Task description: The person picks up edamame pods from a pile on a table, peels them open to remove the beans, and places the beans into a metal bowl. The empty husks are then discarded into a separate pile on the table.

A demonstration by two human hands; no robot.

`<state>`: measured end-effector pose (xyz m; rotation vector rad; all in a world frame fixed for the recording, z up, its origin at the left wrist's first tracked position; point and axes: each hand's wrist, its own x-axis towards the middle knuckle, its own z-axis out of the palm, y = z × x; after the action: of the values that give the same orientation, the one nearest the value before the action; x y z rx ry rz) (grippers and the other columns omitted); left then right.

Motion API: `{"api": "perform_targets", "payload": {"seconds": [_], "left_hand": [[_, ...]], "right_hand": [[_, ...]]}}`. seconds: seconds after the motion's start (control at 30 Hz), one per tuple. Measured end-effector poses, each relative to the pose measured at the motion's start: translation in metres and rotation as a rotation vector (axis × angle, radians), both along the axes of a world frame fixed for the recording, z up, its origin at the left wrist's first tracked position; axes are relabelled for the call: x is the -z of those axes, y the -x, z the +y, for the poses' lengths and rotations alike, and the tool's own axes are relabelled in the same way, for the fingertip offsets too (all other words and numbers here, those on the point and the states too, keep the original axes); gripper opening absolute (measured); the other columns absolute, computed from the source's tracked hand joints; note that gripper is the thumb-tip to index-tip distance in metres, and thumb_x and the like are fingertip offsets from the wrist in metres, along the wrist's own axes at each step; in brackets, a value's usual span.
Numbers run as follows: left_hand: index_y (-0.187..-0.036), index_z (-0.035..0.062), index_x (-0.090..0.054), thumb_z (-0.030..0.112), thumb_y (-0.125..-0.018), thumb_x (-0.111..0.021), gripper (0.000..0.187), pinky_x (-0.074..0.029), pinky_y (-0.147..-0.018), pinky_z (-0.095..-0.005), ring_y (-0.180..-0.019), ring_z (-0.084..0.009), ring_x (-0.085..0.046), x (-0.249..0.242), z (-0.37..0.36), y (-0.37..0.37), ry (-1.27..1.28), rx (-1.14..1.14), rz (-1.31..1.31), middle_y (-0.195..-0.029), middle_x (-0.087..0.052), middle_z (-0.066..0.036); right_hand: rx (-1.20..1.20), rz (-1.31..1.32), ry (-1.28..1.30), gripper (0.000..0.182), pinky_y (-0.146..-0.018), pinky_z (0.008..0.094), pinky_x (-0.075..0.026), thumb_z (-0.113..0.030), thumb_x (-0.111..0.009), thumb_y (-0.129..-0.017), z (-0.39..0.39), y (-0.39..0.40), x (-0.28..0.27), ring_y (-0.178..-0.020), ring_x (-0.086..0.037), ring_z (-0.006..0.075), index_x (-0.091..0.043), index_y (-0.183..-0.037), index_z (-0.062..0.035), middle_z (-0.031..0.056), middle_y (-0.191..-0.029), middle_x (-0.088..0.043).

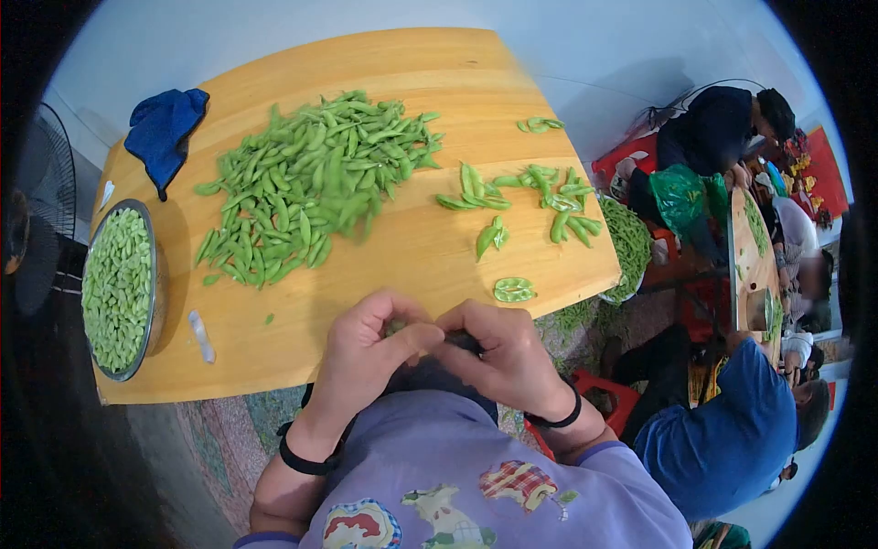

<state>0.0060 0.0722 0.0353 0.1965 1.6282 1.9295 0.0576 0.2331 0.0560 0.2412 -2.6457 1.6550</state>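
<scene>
Close to my body at the table's near edge, my left hand (375, 343) is closed, and a bit of green edamame shows between its thumb and fingers. My right hand (498, 352) meets it fingertip to fingertip in a pinch; what it grips is hidden. Beyond them spreads a large pile of whole green edamame pods (315, 174). At the far left a metal bowl (153, 302) is full of shelled edamame beans (117, 288). Right of the pile lie small groups of pods (471, 188) and an opened-looking pod cluster (514, 290).
The wooden table (457, 91) carries a blue cloth (165, 133) and a whitish strip (201, 337). A fan (41, 210) stands left. Off the right edge is a container of pods (626, 242). Several people sit at another table, one in a blue shirt (732, 430).
</scene>
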Motion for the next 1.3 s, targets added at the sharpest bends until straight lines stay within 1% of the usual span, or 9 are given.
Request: {"api": "perform_targets", "payload": {"seconds": [0.13, 0.37, 0.63, 0.73, 0.8, 0.9, 1.03, 1.1, 1.3], "left_hand": [[-0.083, 0.0025, -0.056, 0.005, -0.078, -0.064, 0.009, -0.040, -0.050, -0.0169, -0.057, -0.0035, -0.050, 0.003, -0.005, -0.003, -0.057, 0.064, 0.079, -0.068, -0.055, 0.002], [-0.091, 0.0005, -0.053, 0.000, -0.081, -0.056, 0.011, -0.042, -0.056, -0.0174, -0.064, -0.0046, -0.052, 0.001, -0.002, -0.007, -0.071, 0.021, 0.116, -0.077, -0.055, -0.001], [-0.092, 0.0014, -0.053, 0.000, -0.082, -0.052, 0.010, -0.043, -0.059, -0.0176, -0.068, -0.0053, -0.052, 0.013, 0.002, -0.007, -0.109, -0.105, -0.047, -0.079, -0.055, -0.002], [-0.093, 0.0021, -0.055, 0.004, -0.083, -0.053, 0.010, -0.042, -0.059, -0.0168, -0.067, -0.0044, -0.052, 0.014, -0.001, -0.002, -0.146, -0.068, -0.189, -0.078, -0.055, 0.000], [-0.094, 0.0022, -0.056, 0.008, -0.085, -0.054, 0.011, -0.041, -0.058, -0.0163, -0.066, -0.0035, -0.050, 0.012, -0.006, 0.003, -0.006, -0.150, -0.088, -0.075, -0.054, 0.001], [-0.093, 0.0029, -0.056, 0.009, -0.085, -0.054, 0.010, -0.040, -0.058, -0.0167, -0.064, -0.0037, -0.048, -0.003, -0.029, 0.016, 0.176, -0.139, 0.158, -0.071, -0.052, 0.002], [-0.084, 0.0031, -0.059, 0.009, -0.077, -0.059, 0.008, -0.039, -0.057, -0.0235, -0.061, -0.0111, -0.046, -0.027, -0.051, 0.067, 0.528, -0.191, 0.602, -0.067, -0.050, -0.002], [-0.081, 0.0031, -0.059, 0.008, -0.076, -0.060, 0.007, -0.039, -0.058, -0.0237, -0.062, -0.0112, -0.048, -0.046, -0.046, 0.096, 0.679, -0.191, 0.693, -0.065, -0.049, -0.002], [-0.079, 0.0052, -0.061, 0.012, -0.071, -0.063, 0.010, -0.044, -0.059, -0.0346, -0.066, -0.0248, -0.056, -0.012, -0.013, 0.161, 0.855, -0.052, 1.232, -0.068, -0.053, -0.010]], "right_hand": [[0.009, -0.503, 0.417, 0.013, -0.043, 0.0199, -0.038, -0.007, -0.062, -0.080, 0.010, -0.002, -0.009, -0.050, -0.050, 0.0055, -0.056, -0.088, 0.0010, 0.0016, -0.063, -0.056], [0.063, -0.495, 0.549, 0.013, -0.042, 0.0169, -0.036, -0.007, -0.063, -0.080, 0.006, -0.004, -0.006, -0.050, -0.048, 0.0025, -0.056, -0.087, 0.0010, -0.0011, -0.064, -0.055], [0.188, 0.131, -0.159, 0.015, -0.052, 0.0237, -0.045, -0.003, -0.066, -0.073, -0.012, -0.009, 0.008, -0.057, -0.058, 0.0118, -0.056, -0.084, 0.0003, 0.0075, -0.064, -0.058], [0.268, 0.168, -0.177, 0.016, -0.055, 0.0289, -0.047, -0.003, -0.065, -0.073, -0.005, -0.004, 0.003, -0.060, -0.060, 0.0214, -0.057, -0.085, 0.0013, 0.0129, -0.068, -0.059], [0.449, 0.098, -0.191, 0.019, -0.056, 0.0314, -0.047, -0.004, -0.064, -0.074, 0.011, 0.000, 0.009, -0.060, -0.060, 0.0270, -0.058, -0.091, 0.0028, 0.0162, -0.070, -0.059], [0.659, 0.067, -0.164, 0.039, -0.056, 0.0271, -0.046, -0.004, -0.060, -0.077, 0.037, 0.013, 0.010, -0.058, -0.056, 0.0157, -0.050, -0.114, 0.0048, 0.0110, -0.069, -0.059], [0.640, 0.092, 0.076, 0.036, -0.052, 0.0235, -0.043, -0.003, -0.059, -0.078, 0.051, 0.010, 0.020, -0.055, -0.050, 0.0104, -0.049, -0.112, 0.0044, 0.0046, -0.071, -0.057], [0.417, -0.163, 0.699, 0.025, -0.048, 0.0203, -0.037, -0.004, -0.057, -0.080, 0.049, 0.006, 0.023, -0.053, -0.046, 0.0072, -0.052, -0.104, 0.0027, 0.0003, -0.072, -0.054], [0.239, -0.389, 0.729, 0.012, -0.050, 0.0192, -0.037, -0.005, -0.055, -0.083, 0.013, 0.003, 0.027, -0.055, -0.045, 0.0059, -0.053, -0.093, -0.0002, 0.0001, -0.071, -0.052]]}}
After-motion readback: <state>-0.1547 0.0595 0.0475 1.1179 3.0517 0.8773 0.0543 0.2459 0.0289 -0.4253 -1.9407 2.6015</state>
